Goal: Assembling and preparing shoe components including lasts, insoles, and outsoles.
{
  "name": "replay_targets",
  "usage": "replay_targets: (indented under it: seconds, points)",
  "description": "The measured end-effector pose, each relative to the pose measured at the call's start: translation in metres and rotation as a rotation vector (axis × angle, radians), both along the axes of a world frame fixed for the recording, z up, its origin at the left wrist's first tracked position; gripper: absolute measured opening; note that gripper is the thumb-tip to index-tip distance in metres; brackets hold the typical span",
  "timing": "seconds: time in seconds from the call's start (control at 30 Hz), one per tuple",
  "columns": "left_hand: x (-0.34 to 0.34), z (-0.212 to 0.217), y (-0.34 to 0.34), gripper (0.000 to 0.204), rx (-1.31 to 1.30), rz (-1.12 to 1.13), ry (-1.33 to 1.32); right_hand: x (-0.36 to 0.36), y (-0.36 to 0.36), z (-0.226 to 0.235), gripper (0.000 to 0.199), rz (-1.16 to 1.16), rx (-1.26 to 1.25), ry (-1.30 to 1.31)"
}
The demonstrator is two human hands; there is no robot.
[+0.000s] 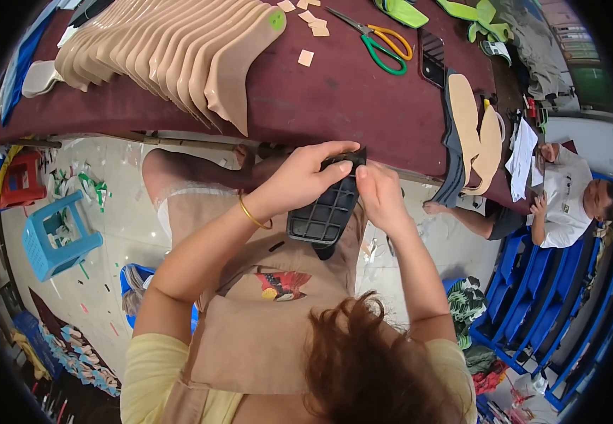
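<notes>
Above my lap, both hands hold a black piece [322,212] shaped like a shoe sole, with a raised grid of ribs facing up. My left hand [315,172] grips its far end from the left, thumb lying across the top. Closed at the right edge, my right hand [382,197] pinches it with the thumb close to the left thumb. Fingers underneath are hidden. Just beyond the hands runs the near edge of the dark red table [334,99].
A fanned stack of glossy beige pieces [179,56] lies at far left. Scissors [384,46], a phone [432,56], small beige squares [306,58] and beige insole-shaped pieces [465,120] are on the table. A blue stool [59,237] stands left; another person [564,194] sits right, near blue racks [539,290].
</notes>
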State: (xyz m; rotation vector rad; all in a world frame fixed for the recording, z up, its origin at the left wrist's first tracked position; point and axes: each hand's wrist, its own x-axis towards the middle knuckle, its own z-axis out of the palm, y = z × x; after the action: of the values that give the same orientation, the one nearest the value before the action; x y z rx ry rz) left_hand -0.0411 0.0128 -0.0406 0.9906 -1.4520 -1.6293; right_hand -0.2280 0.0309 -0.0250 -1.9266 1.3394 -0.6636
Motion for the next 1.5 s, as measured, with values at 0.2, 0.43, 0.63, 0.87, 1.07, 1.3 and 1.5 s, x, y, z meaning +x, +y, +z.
replay_targets:
  seconds: [0.2,0.43,0.63,0.87,1.07,1.3,1.5]
  points:
    - [0.004,0.007,-0.002,0.044,0.057,-0.284,-0.014,-0.008,-0.013,0.011,0.033,0.157,-0.019,0.052]
    - [0.015,0.012,-0.012,0.044,0.170,-0.514,-0.049,-0.011,-0.021,0.019,0.036,0.316,0.175,0.020]
    - [0.001,0.002,-0.011,0.043,0.099,-0.482,-0.079,-0.004,-0.018,-0.018,0.052,-0.086,0.106,-0.215]
    - [-0.035,0.010,-0.033,0.043,-0.124,0.504,0.150,0.010,0.003,0.007,0.052,-0.365,0.434,-0.739]
    - [0.004,-0.008,0.012,0.042,-0.155,-0.029,0.103,-0.049,-0.021,0.059,0.023,-0.267,0.156,-0.138]
    - [0.023,0.042,-0.031,0.052,-0.455,-0.434,-0.649,-0.008,-0.035,0.058,0.036,0.215,0.132,0.049]
    - [0.050,0.051,-0.038,0.040,-0.511,-0.454,-0.703,-0.013,-0.053,0.099,0.040,0.159,0.236,-0.215]
